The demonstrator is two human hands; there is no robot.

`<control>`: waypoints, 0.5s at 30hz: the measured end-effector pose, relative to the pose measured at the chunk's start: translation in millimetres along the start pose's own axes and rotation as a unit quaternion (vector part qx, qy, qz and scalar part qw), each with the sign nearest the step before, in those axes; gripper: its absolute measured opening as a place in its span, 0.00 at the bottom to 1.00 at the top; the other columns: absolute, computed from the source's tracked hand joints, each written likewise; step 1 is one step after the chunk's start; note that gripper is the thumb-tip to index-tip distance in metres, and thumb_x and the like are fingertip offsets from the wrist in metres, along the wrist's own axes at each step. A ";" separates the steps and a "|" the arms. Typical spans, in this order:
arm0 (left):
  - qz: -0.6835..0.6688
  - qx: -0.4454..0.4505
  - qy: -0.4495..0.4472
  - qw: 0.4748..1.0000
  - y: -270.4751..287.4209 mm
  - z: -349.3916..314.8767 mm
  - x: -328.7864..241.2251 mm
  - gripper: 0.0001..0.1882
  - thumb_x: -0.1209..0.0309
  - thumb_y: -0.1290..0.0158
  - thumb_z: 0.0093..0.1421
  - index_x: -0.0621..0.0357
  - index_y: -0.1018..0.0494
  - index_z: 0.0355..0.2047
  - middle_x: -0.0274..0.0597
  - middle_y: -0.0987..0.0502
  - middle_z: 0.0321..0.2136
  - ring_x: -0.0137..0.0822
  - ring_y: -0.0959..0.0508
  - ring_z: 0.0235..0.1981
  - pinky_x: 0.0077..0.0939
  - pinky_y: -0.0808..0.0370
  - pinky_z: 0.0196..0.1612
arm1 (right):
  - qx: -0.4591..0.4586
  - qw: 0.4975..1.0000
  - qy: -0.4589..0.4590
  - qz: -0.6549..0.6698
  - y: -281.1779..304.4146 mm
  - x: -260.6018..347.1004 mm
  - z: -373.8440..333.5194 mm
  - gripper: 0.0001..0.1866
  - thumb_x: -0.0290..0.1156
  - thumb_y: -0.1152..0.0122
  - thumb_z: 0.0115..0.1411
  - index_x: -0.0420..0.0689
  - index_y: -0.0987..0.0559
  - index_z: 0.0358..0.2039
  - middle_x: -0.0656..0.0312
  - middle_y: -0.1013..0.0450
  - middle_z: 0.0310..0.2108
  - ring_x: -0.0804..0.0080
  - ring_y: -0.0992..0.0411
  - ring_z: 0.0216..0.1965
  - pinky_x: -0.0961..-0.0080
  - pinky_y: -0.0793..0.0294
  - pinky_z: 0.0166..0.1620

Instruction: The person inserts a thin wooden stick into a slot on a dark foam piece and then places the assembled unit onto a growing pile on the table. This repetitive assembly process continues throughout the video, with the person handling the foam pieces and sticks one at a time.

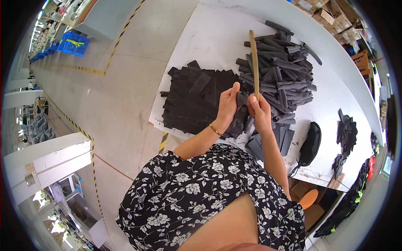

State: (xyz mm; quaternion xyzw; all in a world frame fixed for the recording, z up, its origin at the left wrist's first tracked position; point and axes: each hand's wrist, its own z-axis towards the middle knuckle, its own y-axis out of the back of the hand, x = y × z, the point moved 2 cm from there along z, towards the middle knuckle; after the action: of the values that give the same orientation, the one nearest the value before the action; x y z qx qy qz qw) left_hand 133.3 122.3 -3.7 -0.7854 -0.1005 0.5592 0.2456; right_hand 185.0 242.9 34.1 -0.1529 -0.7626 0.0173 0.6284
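The right hand (260, 109) is closed round the low end of a long tan stick (253, 62), in the middle of the frame; the stick points to the top, maybe held low so that its long part is free; the left hand (228, 103) is just beside, thumb up, next to a dark piece (242, 99) between the two hands; its fingers are partly hidden, so I cannot tell how tightly it holds that piece; a flat dark pile (190, 100) lies left of the hands, and a heap of dark rolls (289, 71) lies at the upper right of them; both sit on the white table (209, 37), likely kept apart so flat and rolled ones do not mix; both look near enough to reach easily.
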 end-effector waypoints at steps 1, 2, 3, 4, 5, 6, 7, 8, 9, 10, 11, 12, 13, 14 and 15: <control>0.027 0.001 0.006 1.000 4.1 -0.3 1.3 0.22 0.55 0.51 0.68 0.58 0.30 0.22 0.22 0.35 0.16 0.15 0.39 0.18 0.15 0.42 0.20 | -0.008 0.999 -0.003 -0.034 -1.7 -0.9 0.6 0.10 0.34 0.40 0.64 0.45 0.27 0.29 0.77 0.39 0.21 0.91 0.47 0.18 0.87 0.50 0.21; 0.039 0.001 0.020 0.999 5.2 -1.9 4.5 0.23 0.54 0.51 0.68 0.58 0.29 0.21 0.23 0.35 0.15 0.15 0.39 0.17 0.16 0.42 0.19 | -0.016 0.997 -0.006 -0.069 -3.5 -1.8 2.5 0.09 0.34 0.41 0.64 0.44 0.26 0.30 0.76 0.38 0.21 0.91 0.46 0.19 0.87 0.50 0.21; 0.052 0.000 0.034 0.998 5.4 -4.8 8.6 0.23 0.54 0.51 0.67 0.58 0.29 0.21 0.23 0.35 0.14 0.16 0.39 0.15 0.16 0.43 0.18 | -0.022 0.994 -0.010 -0.103 -4.7 -2.7 5.0 0.09 0.34 0.42 0.65 0.44 0.25 0.31 0.76 0.38 0.22 0.90 0.46 0.19 0.87 0.49 0.21; 0.065 0.002 0.049 0.997 4.8 -8.0 11.3 0.23 0.54 0.51 0.67 0.58 0.29 0.21 0.24 0.35 0.13 0.16 0.39 0.14 0.16 0.43 0.17 | -0.040 0.991 0.025 -0.128 -1.3 -6.3 8.6 0.09 0.34 0.42 0.65 0.44 0.26 0.31 0.76 0.38 0.21 0.90 0.46 0.19 0.87 0.50 0.21; 0.087 0.036 0.061 0.994 2.1 -12.9 10.7 0.23 0.55 0.51 0.67 0.58 0.29 0.21 0.25 0.34 0.13 0.17 0.38 0.14 0.16 0.43 0.17 | -0.056 0.985 0.060 -0.152 3.4 -12.2 13.5 0.09 0.35 0.43 0.66 0.44 0.26 0.31 0.76 0.39 0.20 0.90 0.46 0.19 0.87 0.50 0.21; 0.109 0.069 0.073 0.989 -0.8 -18.5 10.0 0.23 0.55 0.52 0.68 0.59 0.29 0.21 0.27 0.34 0.12 0.18 0.37 0.13 0.17 0.42 0.17 | -0.072 0.977 0.095 -0.175 7.5 -16.9 18.1 0.09 0.35 0.43 0.66 0.44 0.26 0.31 0.77 0.39 0.19 0.90 0.46 0.18 0.87 0.51 0.20; 0.130 0.100 0.086 0.983 -0.4 -22.2 10.3 0.23 0.56 0.52 0.68 0.59 0.28 0.21 0.28 0.33 0.12 0.18 0.36 0.13 0.17 0.41 0.17 | -0.113 0.978 0.081 -0.153 7.1 -16.0 21.5 0.10 0.36 0.44 0.66 0.44 0.26 0.31 0.77 0.40 0.19 0.90 0.46 0.19 0.87 0.49 0.20; 0.151 0.122 0.072 0.978 2.2 -24.1 11.5 0.22 0.56 0.51 0.67 0.59 0.28 0.21 0.28 0.33 0.12 0.18 0.35 0.13 0.17 0.41 0.17 | -0.141 0.972 0.086 -0.170 12.1 -9.5 27.5 0.10 0.37 0.44 0.67 0.45 0.26 0.31 0.76 0.40 0.18 0.90 0.46 0.18 0.87 0.50 0.19; 0.171 0.145 0.058 0.973 5.8 -26.0 13.8 0.22 0.57 0.51 0.67 0.60 0.29 0.21 0.29 0.32 0.12 0.18 0.34 0.13 0.17 0.41 0.17 | -0.178 0.974 0.069 -0.123 18.2 -1.7 33.9 0.11 0.38 0.44 0.66 0.46 0.26 0.31 0.76 0.41 0.18 0.90 0.46 0.16 0.87 0.50 0.18; 0.190 0.171 0.046 0.966 8.5 -29.4 17.6 0.22 0.58 0.51 0.67 0.60 0.29 0.21 0.30 0.32 0.12 0.18 0.33 0.13 0.16 0.40 0.17 | -0.217 0.970 0.063 -0.087 32.8 5.7 42.2 0.10 0.38 0.43 0.66 0.45 0.26 0.32 0.75 0.40 0.20 0.88 0.45 0.17 0.86 0.47 0.19; 0.269 0.182 0.032 0.945 17.5 -32.8 22.0 0.19 0.59 0.50 0.66 0.60 0.28 0.23 0.32 0.31 0.13 0.23 0.32 0.13 0.20 0.38 0.18 | -0.279 0.950 0.074 -0.119 41.1 22.9 50.1 0.11 0.39 0.44 0.66 0.46 0.27 0.32 0.74 0.41 0.19 0.88 0.45 0.17 0.86 0.46 0.18; 0.348 0.199 0.011 0.916 29.6 -34.7 27.8 0.18 0.59 0.49 0.65 0.60 0.27 0.24 0.35 0.30 0.13 0.27 0.30 0.13 0.23 0.35 0.19 | -0.337 0.930 0.114 -0.089 61.1 39.1 59.1 0.12 0.41 0.47 0.67 0.46 0.27 0.32 0.74 0.41 0.19 0.87 0.45 0.16 0.86 0.44 0.17; 0.423 0.212 -0.005 0.881 44.5 -39.1 36.1 0.16 0.60 0.48 0.64 0.59 0.26 0.26 0.38 0.28 0.13 0.31 0.29 0.13 0.26 0.33 0.20 | -0.388 0.909 0.141 -0.059 84.0 55.5 68.7 0.12 0.41 0.49 0.68 0.47 0.26 0.33 0.74 0.41 0.19 0.86 0.44 0.16 0.86 0.42 0.19; 0.494 0.223 -0.021 0.840 60.7 -42.0 46.2 0.14 0.61 0.47 0.63 0.59 0.25 0.28 0.41 0.27 0.14 0.35 0.27 0.13 0.29 0.31 0.21 | -0.432 0.885 0.149 -0.087 105.2 74.8 74.2 0.14 0.40 0.50 0.68 0.43 0.26 0.33 0.69 0.38 0.20 0.82 0.40 0.18 0.79 0.36 0.21; 0.520 0.157 -0.206 0.814 78.4 -42.7 52.5 0.11 0.61 0.43 0.59 0.56 0.24 0.31 0.43 0.24 0.21 0.43 0.23 0.21 0.35 0.27 0.28 | -0.419 0.831 0.171 -0.325 141.6 87.5 77.0 0.15 0.39 0.52 0.68 0.40 0.24 0.38 0.61 0.28 0.26 0.73 0.29 0.26 0.71 0.28 0.30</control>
State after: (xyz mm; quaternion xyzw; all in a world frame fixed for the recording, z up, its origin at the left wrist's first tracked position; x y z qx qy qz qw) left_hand 182.4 66.0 -75.4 -0.5376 0.3641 0.7605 0.0118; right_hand 126.5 412.8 70.4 -0.1454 -0.5829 -0.5353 0.5937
